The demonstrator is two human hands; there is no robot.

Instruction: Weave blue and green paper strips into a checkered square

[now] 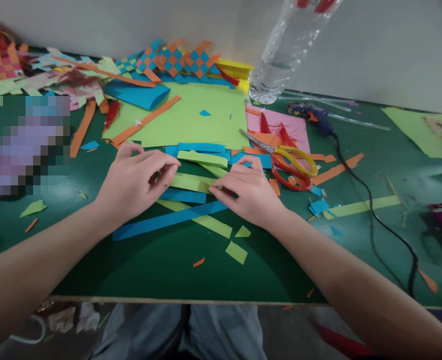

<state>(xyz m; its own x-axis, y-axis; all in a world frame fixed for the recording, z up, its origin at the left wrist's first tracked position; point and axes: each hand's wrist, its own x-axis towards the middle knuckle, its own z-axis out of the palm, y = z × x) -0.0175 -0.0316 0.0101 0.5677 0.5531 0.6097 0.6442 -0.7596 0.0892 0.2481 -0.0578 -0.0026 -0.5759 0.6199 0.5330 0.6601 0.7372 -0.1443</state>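
A light green paper strip [192,183] stretches between my hands, an end pinched in each. My left hand [134,182] is closed, thumb against fingertips, on its left end. On the right end, my right hand [249,192] closes in a similar pinch. Just beyond it lies a folded or curled green strip [201,159] on several blue strips [196,148]. Under and in front of my hands, a long blue strip [168,222] crosses another green strip [213,225]. Scissors [284,157] with yellow and red handles rest beside my right hand.
Green sheets [205,115] lie behind, with woven blue-orange paper pieces [173,60] by the wall. A plastic bottle [288,55] stands at the back. Right of it, a glue gun [314,117] trails a black cord [371,200]. Paper scraps [237,251] dot the green table [149,272].
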